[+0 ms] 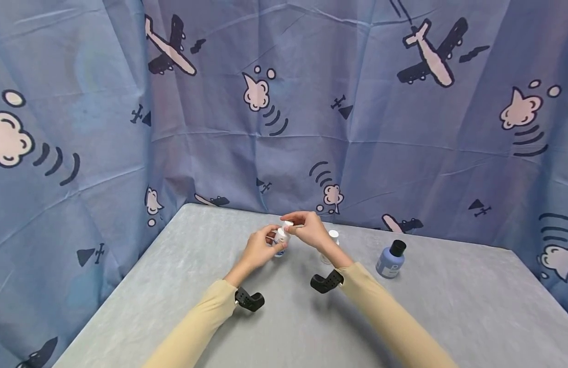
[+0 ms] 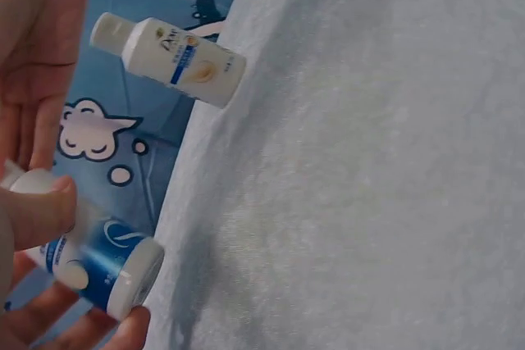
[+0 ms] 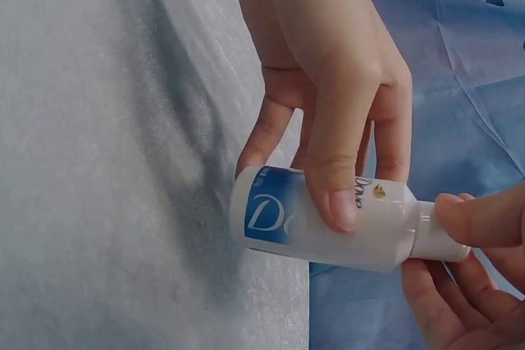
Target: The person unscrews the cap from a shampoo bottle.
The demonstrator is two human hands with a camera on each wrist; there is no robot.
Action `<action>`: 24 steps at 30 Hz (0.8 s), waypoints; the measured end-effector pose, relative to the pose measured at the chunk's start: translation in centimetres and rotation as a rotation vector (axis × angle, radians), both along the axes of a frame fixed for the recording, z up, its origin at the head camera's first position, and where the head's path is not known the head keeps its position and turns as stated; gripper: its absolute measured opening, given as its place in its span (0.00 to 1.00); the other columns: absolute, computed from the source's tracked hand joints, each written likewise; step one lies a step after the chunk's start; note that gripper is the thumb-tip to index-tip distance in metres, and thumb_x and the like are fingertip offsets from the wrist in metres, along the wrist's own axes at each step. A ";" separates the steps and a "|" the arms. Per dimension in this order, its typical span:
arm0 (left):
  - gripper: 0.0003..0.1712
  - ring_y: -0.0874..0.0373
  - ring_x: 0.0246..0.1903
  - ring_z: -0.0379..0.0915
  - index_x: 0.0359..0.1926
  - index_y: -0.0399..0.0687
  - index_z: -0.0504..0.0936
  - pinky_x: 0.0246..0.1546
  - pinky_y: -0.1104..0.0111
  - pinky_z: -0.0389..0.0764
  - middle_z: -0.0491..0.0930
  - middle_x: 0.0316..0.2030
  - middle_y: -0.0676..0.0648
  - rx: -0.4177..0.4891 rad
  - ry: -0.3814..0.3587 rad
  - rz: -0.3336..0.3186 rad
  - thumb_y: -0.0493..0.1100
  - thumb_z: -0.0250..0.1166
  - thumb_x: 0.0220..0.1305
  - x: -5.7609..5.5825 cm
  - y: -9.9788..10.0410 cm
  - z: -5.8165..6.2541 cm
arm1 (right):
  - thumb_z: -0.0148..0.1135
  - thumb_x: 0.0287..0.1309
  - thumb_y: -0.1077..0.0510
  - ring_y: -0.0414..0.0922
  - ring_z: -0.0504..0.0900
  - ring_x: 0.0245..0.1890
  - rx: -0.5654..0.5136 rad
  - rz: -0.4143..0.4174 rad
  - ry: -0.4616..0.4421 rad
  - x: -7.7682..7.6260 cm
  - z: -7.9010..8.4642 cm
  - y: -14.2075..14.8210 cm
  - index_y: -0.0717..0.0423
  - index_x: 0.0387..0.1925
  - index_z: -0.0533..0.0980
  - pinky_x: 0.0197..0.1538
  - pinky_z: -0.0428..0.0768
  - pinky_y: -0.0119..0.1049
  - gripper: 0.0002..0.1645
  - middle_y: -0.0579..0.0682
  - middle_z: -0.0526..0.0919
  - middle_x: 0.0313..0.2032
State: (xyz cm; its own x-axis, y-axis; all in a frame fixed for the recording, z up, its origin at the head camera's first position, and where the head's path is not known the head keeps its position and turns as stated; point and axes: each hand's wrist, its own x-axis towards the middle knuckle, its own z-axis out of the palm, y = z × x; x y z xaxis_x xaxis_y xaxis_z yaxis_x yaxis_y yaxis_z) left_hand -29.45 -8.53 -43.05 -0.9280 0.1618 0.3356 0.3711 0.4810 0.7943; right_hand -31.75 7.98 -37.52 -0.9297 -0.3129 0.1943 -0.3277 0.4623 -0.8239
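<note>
1. While the left hand (image 1: pixel 258 250) is gripping the white bottle (image 3: pixel 316 239), curling half-closed round its body, the right hand (image 1: pixel 310 231) is pinching the cap (image 3: pixel 430 242);
2. the bottle is leaning slightly between both hands, cap uppermost;
3. were the left grip loosening, the smooth body could be slipping or turning.

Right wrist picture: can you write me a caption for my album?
The left hand holds a blue and white bottle while the right hand pinches its white cap.
</note>
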 end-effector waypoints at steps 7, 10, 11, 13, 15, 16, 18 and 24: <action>0.25 0.55 0.31 0.80 0.47 0.47 0.81 0.36 0.64 0.78 0.85 0.34 0.45 -0.028 0.040 0.171 0.45 0.76 0.46 -0.1 0.3 -0.3 | 0.68 0.53 0.59 0.52 0.83 0.48 0.019 -0.037 -0.002 -0.2 0.1 -0.2 0.57 0.49 0.80 0.47 0.82 0.41 0.19 0.57 0.84 0.49; 0.25 0.56 0.31 0.79 0.45 0.48 0.81 0.35 0.64 0.77 0.84 0.33 0.46 -0.054 0.073 0.203 0.45 0.78 0.44 -0.1 0.3 -0.4 | 0.69 0.53 0.55 0.50 0.84 0.42 0.020 -0.104 -0.025 -0.2 0.0 -0.3 0.57 0.45 0.81 0.42 0.82 0.38 0.18 0.56 0.85 0.44; 0.25 0.56 0.30 0.78 0.45 0.49 0.81 0.34 0.64 0.77 0.84 0.33 0.46 -0.063 0.083 0.212 0.45 0.78 0.43 0.0 0.4 -0.4 | 0.70 0.53 0.54 0.50 0.85 0.39 0.015 -0.124 -0.037 -0.1 0.0 -0.3 0.57 0.43 0.81 0.40 0.82 0.37 0.17 0.55 0.85 0.41; 0.25 0.56 0.30 0.78 0.44 0.49 0.81 0.34 0.64 0.76 0.83 0.33 0.46 -0.073 0.103 0.230 0.45 0.79 0.42 0.1 0.4 -0.4 | 0.70 0.53 0.53 0.48 0.85 0.33 -0.007 -0.149 -0.066 -0.1 0.0 -0.4 0.59 0.40 0.81 0.37 0.82 0.36 0.16 0.55 0.85 0.37; 0.26 0.56 0.29 0.77 0.44 0.49 0.81 0.33 0.64 0.76 0.83 0.33 0.47 -0.076 0.114 0.242 0.44 0.79 0.42 0.1 0.5 -0.4 | 0.70 0.53 0.52 0.45 0.84 0.28 -0.029 -0.166 -0.092 -0.1 0.1 -0.4 0.60 0.38 0.81 0.35 0.83 0.36 0.16 0.54 0.84 0.33; 0.26 0.56 0.29 0.77 0.44 0.49 0.81 0.33 0.64 0.76 0.83 0.32 0.46 -0.075 0.119 0.245 0.44 0.79 0.42 0.1 0.5 -0.3 | 0.70 0.52 0.52 0.44 0.84 0.26 -0.035 -0.175 -0.100 -0.1 0.1 -0.4 0.60 0.37 0.81 0.35 0.83 0.35 0.16 0.53 0.84 0.32; 0.26 0.56 0.29 0.77 0.44 0.49 0.81 0.33 0.65 0.75 0.83 0.32 0.46 -0.075 0.124 0.248 0.45 0.79 0.42 0.1 0.6 -0.3 | 0.71 0.52 0.51 0.42 0.84 0.26 -0.039 -0.186 -0.109 -0.2 0.1 -0.5 0.59 0.36 0.82 0.35 0.84 0.36 0.16 0.53 0.84 0.32; 0.25 0.55 0.29 0.78 0.44 0.47 0.82 0.33 0.65 0.76 0.84 0.32 0.45 -0.064 0.145 0.227 0.44 0.78 0.43 -0.1 0.3 -0.3 | 0.72 0.50 0.52 0.45 0.84 0.26 0.008 -0.193 -0.077 -0.4 0.3 -0.8 0.58 0.37 0.83 0.31 0.81 0.34 0.15 0.53 0.86 0.32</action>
State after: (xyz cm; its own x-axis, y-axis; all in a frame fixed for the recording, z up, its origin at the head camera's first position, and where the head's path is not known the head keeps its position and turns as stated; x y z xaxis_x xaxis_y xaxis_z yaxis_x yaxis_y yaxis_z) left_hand -29.51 -8.19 -43.31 -0.8860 -0.0198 0.4634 0.3556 0.6124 0.7061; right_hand -32.14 7.18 -37.25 -0.9846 -0.1282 0.1188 -0.1686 0.5169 -0.8393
